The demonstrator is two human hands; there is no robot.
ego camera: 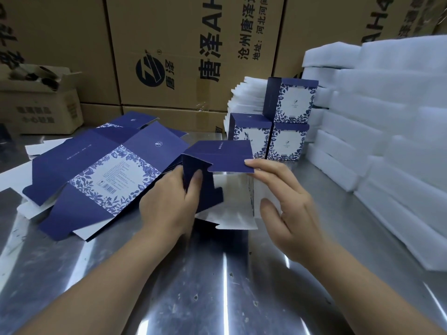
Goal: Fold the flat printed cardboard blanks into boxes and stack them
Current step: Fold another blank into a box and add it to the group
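Head: blank [227,158] between both hands [167,204] [290,209]

Matt blue printed cardboard blanks [101,172] lie on a glossy, scuffed steel table [205,286] beside white foam sheets [387,141].
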